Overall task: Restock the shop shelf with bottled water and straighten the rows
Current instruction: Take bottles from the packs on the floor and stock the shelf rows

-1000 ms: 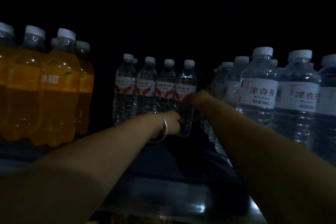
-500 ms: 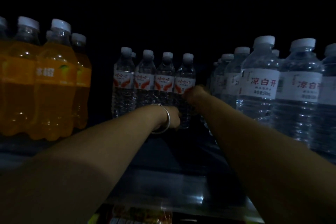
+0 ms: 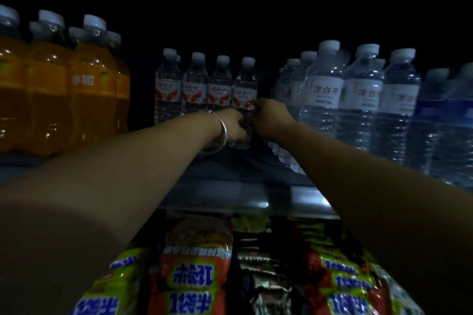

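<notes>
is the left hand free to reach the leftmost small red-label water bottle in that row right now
Probably not right away: the left hand is gripping the rightmost small bottle together with the right hand. Nothing stands in front of the leftmost small bottle, so after letting go the way looks open.

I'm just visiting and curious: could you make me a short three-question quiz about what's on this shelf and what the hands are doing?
1. True or false: both hands are at the rightmost small water bottle of the front row with red-and-white labels.
2. Which wrist wears the bangle? A) left B) right C) neither
3. Fill in: the bottles at the far left of the shelf hold a drink coloured ______.

Key
1. True. The left hand and right hand both grip that bottle low down.
2. A.
3. Orange: the orange drink bottles stand left of the small waters, with larger water bottles to the right.
</notes>
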Demonstrator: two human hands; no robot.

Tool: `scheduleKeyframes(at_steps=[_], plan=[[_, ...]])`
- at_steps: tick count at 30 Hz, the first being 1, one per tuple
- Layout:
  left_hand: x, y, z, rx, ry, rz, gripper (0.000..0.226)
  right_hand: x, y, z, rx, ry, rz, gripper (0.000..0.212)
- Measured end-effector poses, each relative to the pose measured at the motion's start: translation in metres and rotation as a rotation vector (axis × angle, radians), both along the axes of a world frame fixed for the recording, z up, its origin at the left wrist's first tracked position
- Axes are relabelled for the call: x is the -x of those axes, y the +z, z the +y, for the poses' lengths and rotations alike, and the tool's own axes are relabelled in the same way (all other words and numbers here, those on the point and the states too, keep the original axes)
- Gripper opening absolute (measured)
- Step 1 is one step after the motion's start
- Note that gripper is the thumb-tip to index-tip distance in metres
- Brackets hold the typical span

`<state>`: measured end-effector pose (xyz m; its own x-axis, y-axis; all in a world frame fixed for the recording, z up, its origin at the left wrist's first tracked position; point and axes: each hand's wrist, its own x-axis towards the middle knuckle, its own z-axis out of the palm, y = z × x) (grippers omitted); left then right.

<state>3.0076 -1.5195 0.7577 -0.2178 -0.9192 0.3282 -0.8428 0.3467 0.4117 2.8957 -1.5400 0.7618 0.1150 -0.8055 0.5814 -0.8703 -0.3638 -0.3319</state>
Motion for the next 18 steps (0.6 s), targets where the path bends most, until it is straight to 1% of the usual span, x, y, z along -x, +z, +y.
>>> scheduleKeyframes(at_steps=[2,5,7,10,14,18], plan=[[0.002,-0.003,0.009,0.051,-0.011,0.076,0.029,0.007,-0.006,0.022,0.047,0.016,0.015,0.032],[0.007,-0.012,0.045,0.149,0.025,0.087,0.034,0.018,-0.019,0.059,0.107,-0.005,0.08,0.042],[0.01,-0.021,0.064,0.209,0.057,0.107,0.039,0.028,-0.03,0.084,0.176,-0.034,0.15,0.042],[0.02,-0.044,0.096,0.241,0.069,0.136,0.043,0.048,-0.055,0.12,0.267,-0.037,0.187,0.041],[0.046,-0.1,0.142,0.23,0.065,0.154,0.04,0.078,-0.113,0.169,0.259,0.019,0.258,0.043],[0.077,-0.186,0.169,0.16,0.064,0.163,0.043,0.111,-0.193,0.204,0.164,0.043,0.319,0.046]])
